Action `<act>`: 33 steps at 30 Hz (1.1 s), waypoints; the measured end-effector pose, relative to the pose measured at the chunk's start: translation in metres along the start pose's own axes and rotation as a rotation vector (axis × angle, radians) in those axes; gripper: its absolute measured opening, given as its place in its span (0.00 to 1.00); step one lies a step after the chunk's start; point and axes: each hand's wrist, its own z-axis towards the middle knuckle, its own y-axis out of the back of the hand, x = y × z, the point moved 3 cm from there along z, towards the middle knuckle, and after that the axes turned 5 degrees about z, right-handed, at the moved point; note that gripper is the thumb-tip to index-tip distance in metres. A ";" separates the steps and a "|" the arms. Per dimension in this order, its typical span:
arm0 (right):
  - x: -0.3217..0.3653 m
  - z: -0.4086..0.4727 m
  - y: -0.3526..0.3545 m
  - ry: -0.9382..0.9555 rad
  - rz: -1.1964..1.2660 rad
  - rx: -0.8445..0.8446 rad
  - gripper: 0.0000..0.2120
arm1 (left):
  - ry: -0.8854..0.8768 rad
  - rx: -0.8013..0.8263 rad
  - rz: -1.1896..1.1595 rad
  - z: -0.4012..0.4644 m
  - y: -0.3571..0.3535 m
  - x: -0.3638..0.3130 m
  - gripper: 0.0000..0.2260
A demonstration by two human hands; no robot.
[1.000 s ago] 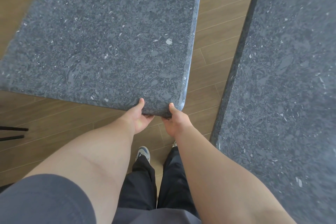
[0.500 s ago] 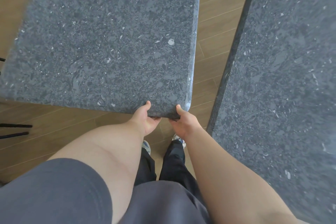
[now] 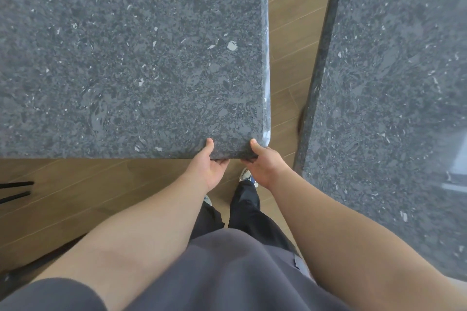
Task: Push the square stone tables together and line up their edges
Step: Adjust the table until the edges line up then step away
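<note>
While both hands' fingers grip the left stone table [image 3: 131, 58] at its near corner, floor [image 3: 290, 40] separates it from the right stone table [image 3: 394, 98].

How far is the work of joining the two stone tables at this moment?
Done: nothing finished; a strip of wooden floor shows between the tables. In hand: the left hand and right hand grip the left table at its near corner. Left: close the gap to the right table and align the edges.

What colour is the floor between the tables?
Brown wood-look planks, seen in the head view.
</note>
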 end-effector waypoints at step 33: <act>-0.017 -0.003 -0.022 0.002 0.269 -0.140 0.11 | 0.084 0.060 -0.005 0.018 0.011 0.010 0.21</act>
